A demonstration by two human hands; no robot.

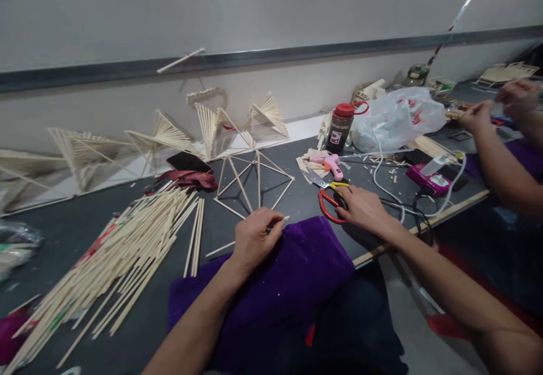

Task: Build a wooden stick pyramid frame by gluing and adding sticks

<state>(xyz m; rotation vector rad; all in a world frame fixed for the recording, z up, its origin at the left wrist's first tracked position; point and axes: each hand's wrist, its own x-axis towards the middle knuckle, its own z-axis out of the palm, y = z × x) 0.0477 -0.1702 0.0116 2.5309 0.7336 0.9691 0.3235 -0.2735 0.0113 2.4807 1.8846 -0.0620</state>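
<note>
My left hand (258, 232) is closed around a thin wooden stick (219, 249); the stick's other end pokes out past the thumb. Below it a purple cloth (292, 267) covers the table edge. My right hand (363, 210) grips scissors (327, 208) by their handles, which show red and yellow, with the blades pointing left and away. Just beyond my left hand stands an open frame of glued sticks (258, 180). A pink glue gun (326, 166) lies on wood scraps past the scissors.
Many loose sticks (127, 250) are heaped at left. Fanned stick models (163, 134) line the wall. A red-capped bottle (340, 129), a plastic bag (399, 120), a white cord (377, 166) and a magenta device (428, 180) occupy the right. Another person's hands (479, 116) work at far right.
</note>
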